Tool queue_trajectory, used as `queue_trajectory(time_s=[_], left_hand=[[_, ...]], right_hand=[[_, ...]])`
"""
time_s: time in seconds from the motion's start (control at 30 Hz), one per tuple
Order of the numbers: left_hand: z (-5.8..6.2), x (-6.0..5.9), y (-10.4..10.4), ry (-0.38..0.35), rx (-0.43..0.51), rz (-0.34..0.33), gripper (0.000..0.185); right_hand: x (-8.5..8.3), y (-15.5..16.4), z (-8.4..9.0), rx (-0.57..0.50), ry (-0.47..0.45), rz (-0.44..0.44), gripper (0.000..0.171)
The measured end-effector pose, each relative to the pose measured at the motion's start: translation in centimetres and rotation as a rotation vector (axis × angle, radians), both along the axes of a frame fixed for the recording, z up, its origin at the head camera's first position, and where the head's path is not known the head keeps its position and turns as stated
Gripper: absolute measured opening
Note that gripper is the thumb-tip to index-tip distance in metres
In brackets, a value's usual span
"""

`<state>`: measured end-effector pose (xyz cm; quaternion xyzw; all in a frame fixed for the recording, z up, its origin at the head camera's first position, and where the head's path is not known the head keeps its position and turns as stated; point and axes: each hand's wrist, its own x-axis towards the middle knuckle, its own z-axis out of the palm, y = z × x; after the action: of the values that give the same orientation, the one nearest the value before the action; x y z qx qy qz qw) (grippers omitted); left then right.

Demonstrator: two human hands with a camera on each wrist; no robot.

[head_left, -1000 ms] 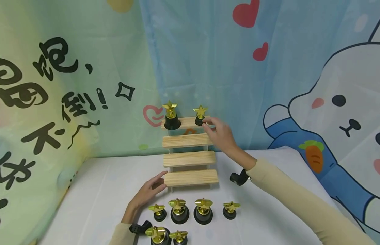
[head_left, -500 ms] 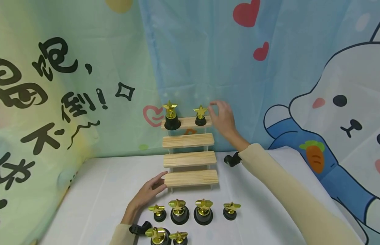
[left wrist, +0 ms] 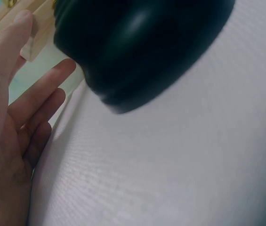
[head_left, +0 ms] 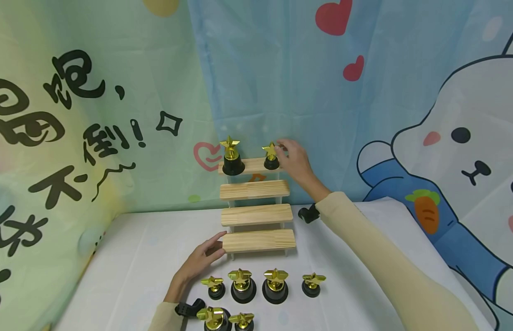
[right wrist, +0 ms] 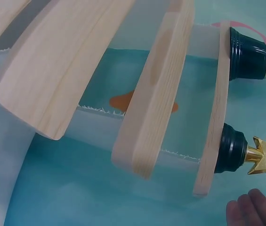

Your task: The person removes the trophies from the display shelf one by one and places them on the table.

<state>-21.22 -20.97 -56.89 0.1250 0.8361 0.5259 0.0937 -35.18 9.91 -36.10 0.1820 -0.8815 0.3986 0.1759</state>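
A tiered wooden display stand point(head_left: 257, 216) stands against the backdrop. My left hand point(head_left: 197, 264) holds the left end of its lowest shelf, the thumb point(left wrist: 23, 21) on the wood and the other fingers loosely extended. On the top shelf are a larger gold star trophy point(head_left: 233, 161) at the left and a small star trophy point(head_left: 270, 158) at the right, both upright on black bases. My right hand point(head_left: 295, 161) pinches the side of the small trophy's star; in the right wrist view its fingers point(right wrist: 253, 209) are partly cut off.
Several more star trophies, such as one large trophy point(head_left: 275, 292) and one small trophy point(head_left: 311, 287), stand on the white tablecloth point(head_left: 149, 248) before the stand. A blurred black base point(left wrist: 142, 47) looms close in the left wrist view. A printed curtain point(head_left: 256, 69) hangs behind.
My right hand left the small trophy's base, rose to the right of it, then came back left to its star. The left hand stays at the stand.
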Motion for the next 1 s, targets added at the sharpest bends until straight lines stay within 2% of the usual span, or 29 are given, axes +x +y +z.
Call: queue_trajectory(time_s=[0.23, 0.6, 1.0], left_hand=[[0.1, 0.1, 0.0, 0.001, 0.004, -0.002, 0.057], [0.1, 0.1, 0.0, 0.009, -0.015, 0.007, 0.059], [0.0, 0.0, 0.0, 0.013, -0.013, 0.005, 0.060]], right_hand=[[-0.1, -0.2, -0.1, 0.020, -0.032, 0.007, 0.037], [-0.1, -0.2, -0.5, 0.003, 0.000, 0.007, 0.030], [1.1, -0.1, -0.3, -0.128, -0.125, 0.041, 0.030]])
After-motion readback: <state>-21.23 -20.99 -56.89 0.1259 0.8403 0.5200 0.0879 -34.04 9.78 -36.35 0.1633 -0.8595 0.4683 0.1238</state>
